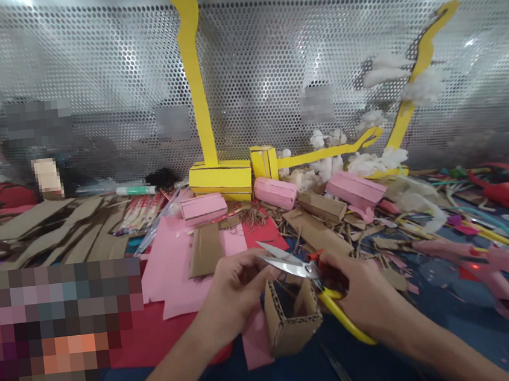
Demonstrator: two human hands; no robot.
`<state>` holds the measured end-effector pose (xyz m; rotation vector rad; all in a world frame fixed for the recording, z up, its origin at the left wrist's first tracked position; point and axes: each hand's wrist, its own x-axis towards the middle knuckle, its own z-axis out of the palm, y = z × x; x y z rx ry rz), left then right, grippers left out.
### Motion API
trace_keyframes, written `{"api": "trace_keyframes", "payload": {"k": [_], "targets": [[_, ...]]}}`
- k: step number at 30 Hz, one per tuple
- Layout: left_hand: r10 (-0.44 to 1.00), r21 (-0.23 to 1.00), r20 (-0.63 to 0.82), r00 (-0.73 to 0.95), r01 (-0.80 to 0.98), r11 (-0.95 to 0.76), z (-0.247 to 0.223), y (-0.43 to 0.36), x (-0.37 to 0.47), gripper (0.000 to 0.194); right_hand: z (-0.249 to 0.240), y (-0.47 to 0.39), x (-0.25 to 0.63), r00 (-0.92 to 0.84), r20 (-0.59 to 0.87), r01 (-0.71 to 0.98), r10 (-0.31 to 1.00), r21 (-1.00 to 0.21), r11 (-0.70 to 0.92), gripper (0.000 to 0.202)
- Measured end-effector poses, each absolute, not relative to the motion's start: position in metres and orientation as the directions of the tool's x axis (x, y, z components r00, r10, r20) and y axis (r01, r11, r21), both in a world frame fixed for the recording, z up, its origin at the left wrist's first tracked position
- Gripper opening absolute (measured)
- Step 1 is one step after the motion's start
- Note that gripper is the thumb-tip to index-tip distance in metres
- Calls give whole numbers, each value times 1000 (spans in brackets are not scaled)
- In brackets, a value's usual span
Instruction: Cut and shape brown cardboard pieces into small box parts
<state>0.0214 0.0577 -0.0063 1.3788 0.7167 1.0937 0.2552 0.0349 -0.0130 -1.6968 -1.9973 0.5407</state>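
Note:
Scissors with yellow and red handles are gripped in my right hand. Their metal blades stand apart and point left, over the fingertips of my left hand. A small open-ended cardboard box hangs below the blades, its corrugated edge facing me. My left hand is closed at the box's upper left side, the fingers partly hidden behind the blades. Beside the box, a strip of pink paper hangs down; whether it is attached to the box I cannot tell.
Pink paper lies over red sheets, with a cardboard piece on top. Yellow and pink box shapes stand behind. A pink glue gun lies right, its cord trailing. Cardboard scraps and a perforated metal panel are beyond.

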Motion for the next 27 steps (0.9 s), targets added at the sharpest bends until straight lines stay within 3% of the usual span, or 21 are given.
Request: {"api": "trace_keyframes", "payload": {"k": [9, 17, 21, 27], "targets": [[890, 949, 310, 333, -166, -269, -7, 62, 19, 10, -1, 27, 254, -188, 118, 860, 975, -460, 221, 41], [893, 953, 295, 341, -178, -247, -3, 60, 21, 11, -3, 30, 252, -184, 117, 849, 976, -481, 218, 31], [893, 960, 268, 362, -177, -216, -3, 59, 21, 7, -5, 30, 252, -194, 109, 867, 975, -447, 222, 18], [885, 965, 248, 393, -176, -192, -3, 59, 21, 12, -10, 33, 254, -186, 127, 894, 974, -389, 221, 15]]}}
